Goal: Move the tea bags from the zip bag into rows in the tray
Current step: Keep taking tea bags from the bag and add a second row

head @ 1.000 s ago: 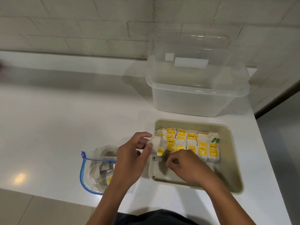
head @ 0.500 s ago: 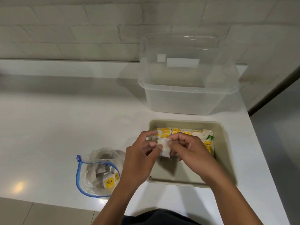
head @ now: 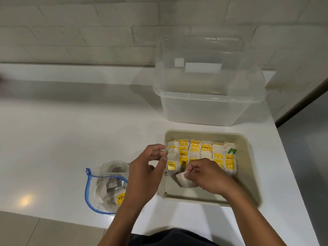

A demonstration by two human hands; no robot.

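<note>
A beige tray (head: 252, 174) lies on the white counter, its far half filled with rows of white tea bags with yellow tags (head: 205, 150). My right hand (head: 207, 176) pinches one white tea bag (head: 183, 180) low over the tray, just in front of the nearest row. My left hand (head: 147, 173) hovers at the tray's left rim with fingers loosely curled and holds nothing. Left of the tray lies a clear zip bag with a blue seal (head: 108, 187), open, with several tea bags inside.
A clear plastic storage box (head: 207, 96) stands behind the tray against the white brick wall. The counter's front edge runs just below the zip bag, and its right edge lies close to the tray. The near strip of the tray floor is bare.
The tea bag passed from my left hand to my right hand, which lowered it toward the front of the rows. My left hand let go and drew slightly left.
</note>
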